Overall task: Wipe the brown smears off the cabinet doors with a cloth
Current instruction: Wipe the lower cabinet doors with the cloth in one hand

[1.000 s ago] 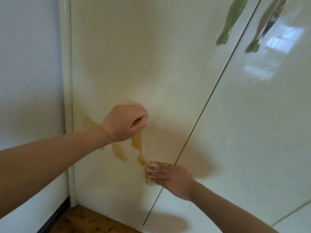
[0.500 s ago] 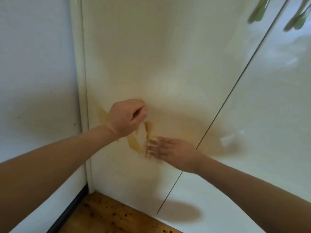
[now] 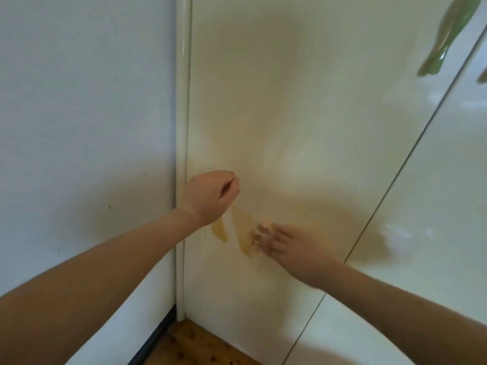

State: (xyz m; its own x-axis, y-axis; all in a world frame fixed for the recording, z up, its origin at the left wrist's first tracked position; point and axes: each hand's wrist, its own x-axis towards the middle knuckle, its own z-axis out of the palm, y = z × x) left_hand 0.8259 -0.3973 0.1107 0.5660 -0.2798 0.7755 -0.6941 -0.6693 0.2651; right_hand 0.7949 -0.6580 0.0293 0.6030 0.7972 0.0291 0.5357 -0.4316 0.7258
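Note:
Two brown smears (image 3: 220, 230) run down the lower part of the cream left cabinet door (image 3: 290, 101). My left hand (image 3: 210, 196) is curled into a fist against the door just above the smears, with nothing visible in it. My right hand (image 3: 287, 248) lies with straight fingers on the door, fingertips at the right smear (image 3: 245, 233). Something pale shows under those blurred fingertips; I cannot tell whether it is a cloth.
The glossy right cabinet door (image 3: 434, 206) adjoins across a thin dark gap. A green handle (image 3: 445, 40) hangs at the top right. A white wall (image 3: 79, 101) and corner trim (image 3: 183, 101) close in the left. Wooden floor (image 3: 195, 343) lies below.
My right hand has slid up and left along the door onto the right smear. The left fist stays above the smears. My view has swung, putting the corner nearer the middle.

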